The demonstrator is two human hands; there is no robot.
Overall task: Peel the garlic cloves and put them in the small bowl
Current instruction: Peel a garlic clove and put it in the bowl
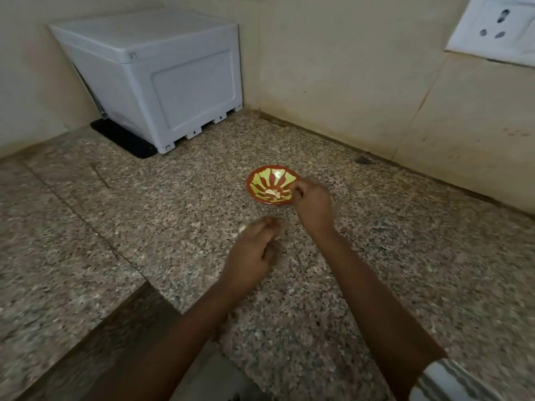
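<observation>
A small red bowl [267, 176] with a yellow-green ray pattern stands on the speckled granite counter. Pale peeled garlic pieces [272, 194] lie at its bottom. My right hand [314, 202] hovers at the bowl's near right rim with fingers curled together; whether they pinch anything is blurred. My left hand [254, 250] is lower, in front of the bowl, its fingers bent over the counter. A pale bit, maybe a garlic clove or skin [242, 227], shows at its fingertips. Motion blur hides the grip of both hands.
A white plastic box [162, 79] on a black mat [124, 138] stands in the far left corner. Tiled walls close the back and right, with a white socket plate [495, 27] at top right. The counter edge [162, 296] steps down at lower left.
</observation>
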